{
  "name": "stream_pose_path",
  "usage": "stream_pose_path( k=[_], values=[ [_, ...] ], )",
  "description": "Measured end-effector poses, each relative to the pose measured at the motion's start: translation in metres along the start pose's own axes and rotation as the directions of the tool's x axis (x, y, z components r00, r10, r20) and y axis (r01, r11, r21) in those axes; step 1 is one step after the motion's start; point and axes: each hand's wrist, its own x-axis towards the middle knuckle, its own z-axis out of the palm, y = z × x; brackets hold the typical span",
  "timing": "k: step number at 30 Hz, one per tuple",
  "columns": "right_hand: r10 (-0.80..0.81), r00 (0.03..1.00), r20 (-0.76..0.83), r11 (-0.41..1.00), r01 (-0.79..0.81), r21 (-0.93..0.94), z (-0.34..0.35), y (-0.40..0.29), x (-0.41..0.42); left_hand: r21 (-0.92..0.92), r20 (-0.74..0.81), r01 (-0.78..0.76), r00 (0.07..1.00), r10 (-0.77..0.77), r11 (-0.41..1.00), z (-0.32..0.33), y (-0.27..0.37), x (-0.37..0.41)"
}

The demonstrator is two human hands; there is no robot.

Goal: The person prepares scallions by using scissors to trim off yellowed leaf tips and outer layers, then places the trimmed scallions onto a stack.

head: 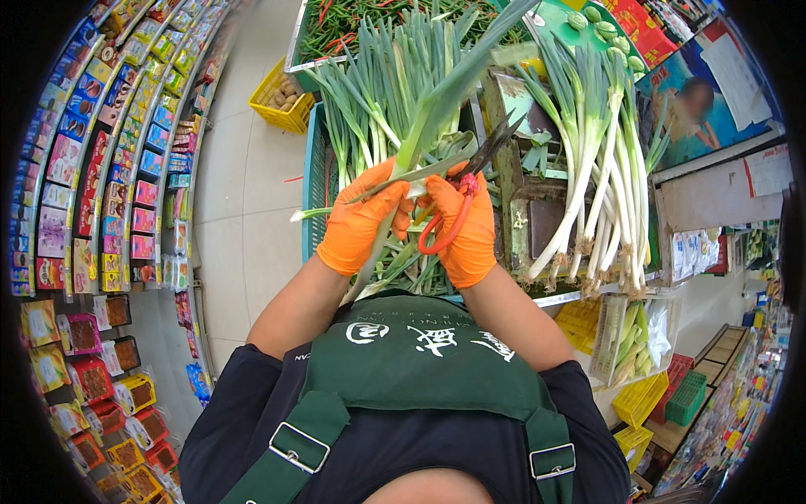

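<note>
Both of my hands wear orange gloves. My left hand is closed around a large leek, whose green leaves rise toward the upper right. One loose leaf lies across the stalk at my fingertips. My right hand holds scissors with red handles, their dark blades pointing up and right, while its thumb and fingers meet close to the leek's pale part. Behind my hands a dense row of leeks stands in a teal crate. Leaf trimmings lie below my hands.
More leeks with roots lie on the stand at right. Green and red chillies fill a crate at the back. A yellow crate of potatoes sits on the floor. Snack shelves line the left; corn is in a bin at right.
</note>
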Motion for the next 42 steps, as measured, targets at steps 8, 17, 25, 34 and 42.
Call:
stream_pose_path(
  k=[8, 17, 25, 34, 42],
  values=[
    [-0.227, 0.953, 0.202, 0.966, 0.247, -0.08, 0.016, -0.006, 0.015, 0.27, -0.005, -0.163, 0.985, 0.171, 0.949, 0.013, 0.008, 0.004],
    [0.076, 0.921, 0.383, 0.982, -0.136, 0.131, 0.027, -0.008, 0.006, 0.097, 0.09, -0.117, 0.99, 0.108, 0.988, 0.019, 0.058, 0.016],
    [0.286, 0.929, 0.236, 0.933, -0.326, 0.152, 0.021, 0.011, -0.008, -0.203, 0.175, -0.123, 0.971, 0.16, 0.971, -0.001, 0.044, 0.014],
    [0.357, 0.93, 0.088, 0.923, -0.366, 0.118, 0.008, 0.021, -0.003, -0.313, 0.008, -0.349, 0.929, 0.37, 0.883, -0.03, 0.081, 0.001],
    [0.269, 0.937, -0.225, 0.95, -0.219, 0.224, -0.089, 0.029, 0.033, -0.578, -0.182, -0.588, 0.769, 0.613, 0.566, -0.158, 0.181, -0.065]
  ],
)
